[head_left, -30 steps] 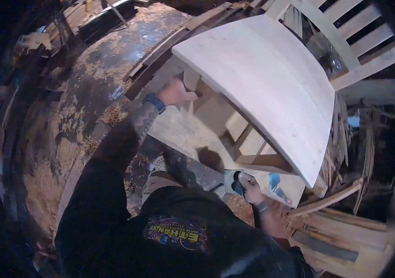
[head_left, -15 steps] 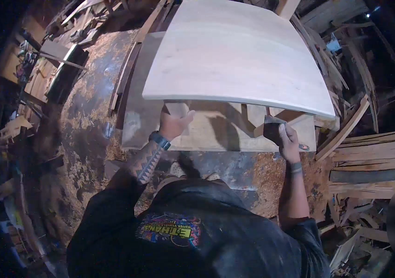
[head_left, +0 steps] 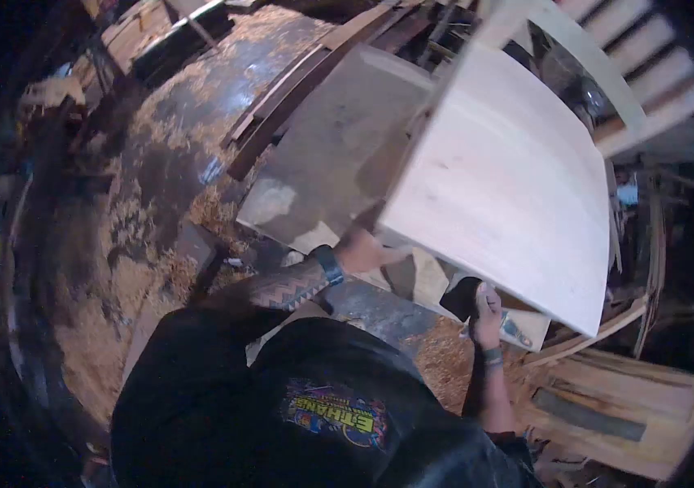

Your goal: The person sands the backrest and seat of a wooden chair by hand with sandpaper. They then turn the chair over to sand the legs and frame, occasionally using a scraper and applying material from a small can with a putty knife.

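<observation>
A pale wooden chair stands in front of me, its broad smooth seat [head_left: 510, 195] angled across the view and its slatted back [head_left: 632, 57] at the upper right. My left hand [head_left: 362, 250] is at the seat's near left corner, fingers curled around the wood below the edge and partly hidden, thumb pointing right. Under the near edge, my right hand [head_left: 487, 307] pinches a dark flat piece [head_left: 461, 298] that looks like folded sandpaper; blur hides its exact kind. Beneath the chair lies a large flat board [head_left: 314, 154].
Wood shavings [head_left: 131, 220] cover much of the dark floor on the left. Long timber strips [head_left: 306, 85] run beside the board. At the lower right are stacked planks [head_left: 607, 407], with a curved strip [head_left: 591, 332] in front of them.
My view has turned, so everything appears rotated clockwise. The chair has shifted right over the board, baring more of its left part. Its slatted back has come into view.
</observation>
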`<state>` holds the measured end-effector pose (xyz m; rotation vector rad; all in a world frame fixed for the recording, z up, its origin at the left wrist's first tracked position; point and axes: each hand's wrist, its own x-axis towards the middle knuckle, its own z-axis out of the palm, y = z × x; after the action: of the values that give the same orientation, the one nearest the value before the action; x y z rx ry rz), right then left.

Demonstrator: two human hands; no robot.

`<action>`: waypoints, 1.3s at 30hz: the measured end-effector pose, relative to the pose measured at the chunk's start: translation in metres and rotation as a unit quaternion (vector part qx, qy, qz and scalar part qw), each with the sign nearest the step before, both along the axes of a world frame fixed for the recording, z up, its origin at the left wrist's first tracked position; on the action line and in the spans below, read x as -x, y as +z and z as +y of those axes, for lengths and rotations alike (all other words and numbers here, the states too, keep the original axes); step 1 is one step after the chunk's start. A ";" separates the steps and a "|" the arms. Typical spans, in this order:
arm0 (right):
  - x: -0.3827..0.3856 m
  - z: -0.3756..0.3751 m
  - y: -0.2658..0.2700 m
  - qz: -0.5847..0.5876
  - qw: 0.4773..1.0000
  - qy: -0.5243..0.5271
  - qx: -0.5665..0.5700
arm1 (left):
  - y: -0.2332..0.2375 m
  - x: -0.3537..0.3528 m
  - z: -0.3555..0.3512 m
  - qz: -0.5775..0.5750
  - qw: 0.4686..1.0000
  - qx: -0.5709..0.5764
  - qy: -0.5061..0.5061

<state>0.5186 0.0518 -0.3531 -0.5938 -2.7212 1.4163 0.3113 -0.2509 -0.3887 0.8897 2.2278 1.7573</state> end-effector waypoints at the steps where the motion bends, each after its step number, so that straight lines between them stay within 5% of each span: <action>1: 0.003 0.006 -0.023 0.024 0.998 0.013 -0.057 | 0.000 0.003 -0.003 0.003 1.000 -0.016 -0.013; 3: 0.005 0.016 -0.063 0.041 0.988 0.020 -0.146 | 0.008 0.014 -0.017 0.061 0.993 -0.072 -0.076; 5: 0.016 0.016 -0.064 0.004 0.985 -0.011 -0.174 | -0.001 0.017 -0.029 -0.195 0.928 -0.270 -0.167; 9: 0.015 0.015 -0.060 -0.068 0.973 -0.062 -0.210 | -0.015 0.055 -0.018 -0.424 0.791 -0.359 -0.258; 11: 0.012 0.006 -0.059 -0.098 0.967 -0.089 -0.219 | 0.010 0.077 -0.026 -0.320 0.887 -0.242 -0.231; 13: 0.007 -0.007 -0.056 -0.126 0.960 -0.119 -0.219 | 0.027 0.094 -0.025 -0.403 0.871 -0.177 -0.219; 16: 0.000 -0.030 -0.045 -0.163 0.952 -0.161 -0.203 | 0.001 0.098 -0.005 -0.441 0.803 -0.309 -0.256; 19: -0.021 -0.049 -0.024 -0.184 0.943 -0.212 -0.178 | -0.004 0.135 -0.026 -0.243 0.924 -0.139 -0.259; 21: -0.037 -0.070 0.014 -0.187 0.931 -0.264 -0.167 | -0.007 0.164 -0.042 -0.262 0.936 -0.047 -0.229; 23: -0.054 -0.089 0.064 -0.172 0.912 -0.328 -0.177 | 0.017 0.202 -0.065 -0.432 0.884 -0.084 -0.156; 24: -0.061 -0.100 0.093 -0.152 0.897 -0.365 -0.195 | -0.031 0.212 -0.067 -0.221 0.970 -0.095 -0.040; 26: -0.059 -0.117 0.156 -0.089 0.858 -0.439 -0.252 | -0.050 0.253 -0.070 -0.035 0.990 -0.121 0.060; 29: -0.008 -0.137 0.234 0.070 0.804 -0.486 -0.336 | -0.008 0.308 -0.081 -0.174 0.975 -0.134 0.017; 32: 0.075 -0.153 0.250 0.190 0.844 -0.427 -0.264 | -0.014 0.333 -0.073 -0.127 0.992 -0.009 -0.019; 36: 0.134 -0.147 0.246 0.071 0.926 -0.184 -0.321 | -0.088 0.293 -0.058 -0.215 0.972 -0.078 -0.063; 39: 0.144 -0.138 0.245 0.022 0.953 -0.172 -0.250 | -0.059 0.255 -0.053 -0.193 0.935 -0.011 -0.296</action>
<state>0.3743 -0.0865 -0.1078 -0.9148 -2.6107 0.6228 0.0563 -0.3038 -0.4478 0.9816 1.4899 1.5012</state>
